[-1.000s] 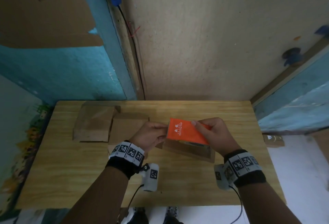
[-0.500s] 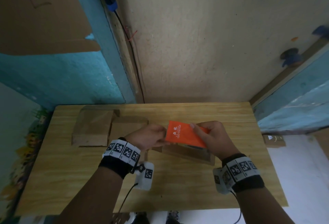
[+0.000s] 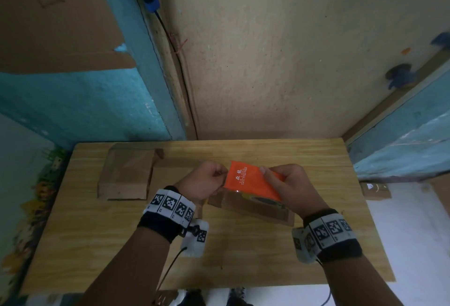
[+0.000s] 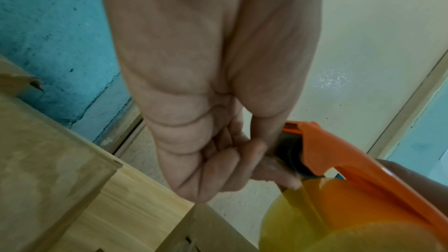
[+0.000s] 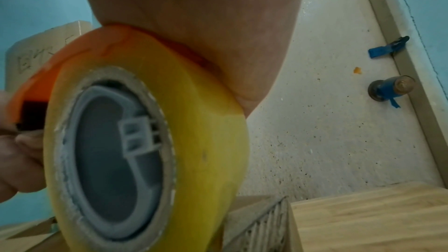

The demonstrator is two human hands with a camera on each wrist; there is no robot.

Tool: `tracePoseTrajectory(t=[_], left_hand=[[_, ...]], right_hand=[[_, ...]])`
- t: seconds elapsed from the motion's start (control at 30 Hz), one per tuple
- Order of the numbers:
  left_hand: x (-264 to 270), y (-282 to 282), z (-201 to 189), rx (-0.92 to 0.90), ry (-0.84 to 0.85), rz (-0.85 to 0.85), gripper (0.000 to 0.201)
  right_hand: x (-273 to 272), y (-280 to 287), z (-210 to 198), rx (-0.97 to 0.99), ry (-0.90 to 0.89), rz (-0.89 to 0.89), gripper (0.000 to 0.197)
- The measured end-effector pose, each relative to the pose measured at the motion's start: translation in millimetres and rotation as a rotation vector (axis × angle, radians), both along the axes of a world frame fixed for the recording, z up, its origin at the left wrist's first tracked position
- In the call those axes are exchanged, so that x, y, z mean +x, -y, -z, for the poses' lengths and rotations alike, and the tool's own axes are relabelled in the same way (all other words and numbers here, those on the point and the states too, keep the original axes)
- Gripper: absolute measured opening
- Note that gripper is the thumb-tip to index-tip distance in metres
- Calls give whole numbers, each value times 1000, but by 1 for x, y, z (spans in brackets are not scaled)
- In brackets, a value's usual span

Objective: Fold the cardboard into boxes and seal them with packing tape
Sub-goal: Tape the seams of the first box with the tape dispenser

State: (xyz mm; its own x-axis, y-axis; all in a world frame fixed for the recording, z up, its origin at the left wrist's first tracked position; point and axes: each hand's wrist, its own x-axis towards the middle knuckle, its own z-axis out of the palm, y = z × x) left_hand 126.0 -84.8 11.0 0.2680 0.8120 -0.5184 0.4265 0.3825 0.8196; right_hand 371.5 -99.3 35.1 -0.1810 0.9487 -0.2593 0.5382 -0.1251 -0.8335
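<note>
My right hand grips an orange tape dispenser from above, a little over the table. A yellowish roll of packing tape sits on the dispenser's grey hub. My left hand is at the dispenser's left end, fingers curled. In the left wrist view its fingertips pinch the free end of the tape by the orange frame. Under the dispenser a brown cardboard box lies on the wooden table, partly hidden by my hands.
Two more brown cardboard boxes lie at the table's back left. The table stands against a beige wall, with blue walls on either side. A small carton lies on the floor off the right edge.
Both hands keep their hold on the dispenser above the box. Only slight shifts of the hands and the view show.
</note>
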Motion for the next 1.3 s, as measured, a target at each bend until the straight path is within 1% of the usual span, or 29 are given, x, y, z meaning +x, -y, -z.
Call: tracePoseTrajectory(t=[0.07,0.13,0.27,0.4,0.5,0.6,0.7,0.83,0.97,1.03,1.1,1.17,1.3], left_hand=[[-1,-4,-2,11,-33,35,18],[0,-8,-5,48,-112,74,17],[-1,-14,-13,129,-177,75,20],[-5,-15,-16,176,-152,37,21],[-11,-13,-15,171,-124,1,22],[-22,-15,-18,193,-118,-33,21],[-31,-17,-24,200,-80,-32,20],[-34,-20,-21,154,-41,-43,23],[-28,-18,-13,11,85,-29,27],[-22,-19,-9,0,80,-24,26],[-21,-20,-4,5,67,-17,17],[-24,-19,3,17,49,-1,9],[-30,-13,9,-59,91,-63,16]], right_hand=[[1,-2,2,15,15,-10,53],[2,-3,3,30,27,-17,59],[4,-5,4,50,20,-30,56],[4,-7,3,46,22,-46,51],[3,-8,5,13,35,-81,56],[4,-9,4,39,35,-83,56],[6,-11,2,50,23,-84,57],[6,-14,0,60,13,-69,64],[12,-9,-6,46,52,-37,57],[15,-6,-3,56,75,-46,59],[15,-5,1,69,93,-49,65],[13,-5,2,72,120,-71,63],[14,-5,-1,58,151,-104,59]])
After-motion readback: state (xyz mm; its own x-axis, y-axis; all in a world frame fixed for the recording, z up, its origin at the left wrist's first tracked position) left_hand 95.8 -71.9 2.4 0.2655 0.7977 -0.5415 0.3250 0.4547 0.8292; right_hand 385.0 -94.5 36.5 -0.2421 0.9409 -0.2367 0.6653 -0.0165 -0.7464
